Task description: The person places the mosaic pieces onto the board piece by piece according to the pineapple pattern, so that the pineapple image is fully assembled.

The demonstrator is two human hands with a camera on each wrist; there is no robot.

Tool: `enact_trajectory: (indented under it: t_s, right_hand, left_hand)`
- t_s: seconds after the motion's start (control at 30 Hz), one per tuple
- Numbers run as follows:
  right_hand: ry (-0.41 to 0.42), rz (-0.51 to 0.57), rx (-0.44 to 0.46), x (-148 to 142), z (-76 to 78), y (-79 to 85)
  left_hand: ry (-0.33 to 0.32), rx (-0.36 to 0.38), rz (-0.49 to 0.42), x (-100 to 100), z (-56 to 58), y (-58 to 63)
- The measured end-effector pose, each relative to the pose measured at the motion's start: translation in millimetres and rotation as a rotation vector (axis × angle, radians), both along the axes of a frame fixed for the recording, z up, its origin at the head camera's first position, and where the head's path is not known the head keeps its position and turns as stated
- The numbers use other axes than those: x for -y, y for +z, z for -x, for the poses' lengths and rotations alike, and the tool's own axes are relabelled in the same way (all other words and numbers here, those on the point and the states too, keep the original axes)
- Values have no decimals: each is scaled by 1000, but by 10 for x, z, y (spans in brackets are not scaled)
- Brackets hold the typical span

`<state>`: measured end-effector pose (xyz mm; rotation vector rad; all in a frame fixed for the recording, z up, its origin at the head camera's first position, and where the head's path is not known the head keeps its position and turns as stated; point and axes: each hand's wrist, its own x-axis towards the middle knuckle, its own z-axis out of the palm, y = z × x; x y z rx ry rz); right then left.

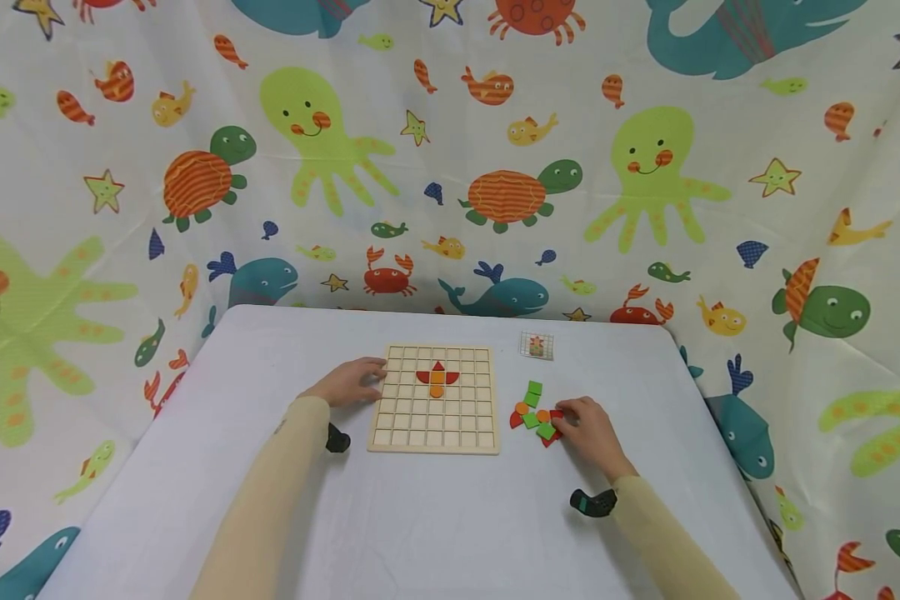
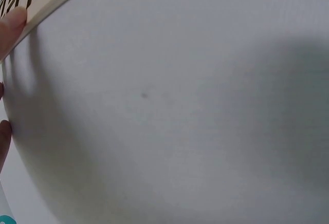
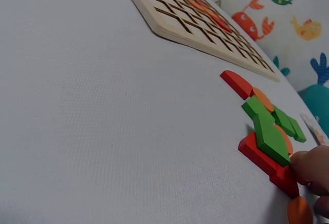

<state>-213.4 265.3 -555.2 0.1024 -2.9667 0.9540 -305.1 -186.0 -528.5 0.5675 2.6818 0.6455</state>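
A square wooden grid board [image 1: 433, 423] lies on the table; red and orange pieces [image 1: 437, 377] form a small figure in its upper middle. My left hand [image 1: 348, 382] rests against the board's left edge, with the thumb [image 2: 12, 23] on the rim in the left wrist view. To the right of the board lies a loose cluster of green blocks [image 3: 271, 136], red blocks [image 3: 257, 152] and orange round pieces [image 3: 262, 99]. My right hand [image 1: 589, 429] reaches into the cluster's right side, fingertips touching a red block [image 3: 285, 179]. Whether it grips it is hidden.
A small card with a grid and a coloured figure [image 1: 537, 346] lies beyond the pieces, at the back right. The white table [image 1: 435, 525] ends at a curtain [image 1: 420, 183] printed with sea animals. Dark wrist cameras [image 1: 593, 502] sit at both wrists.
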Motion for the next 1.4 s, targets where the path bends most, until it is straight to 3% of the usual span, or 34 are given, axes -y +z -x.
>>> enact_trajectory:
  t_s: [0.37,0.83,1.4]
  right_hand:
    - [-1,19,-16,-74,93,-3]
    - [-8,44,-25,-76,92,-3]
    - [-5,0,33,-51,161,-38]
  left_hand:
    - [4,-1,-1,-15,-1,11]
    - [8,5,2,-15,-16,27]
    - [-28,-12,-6,30,129,-25]
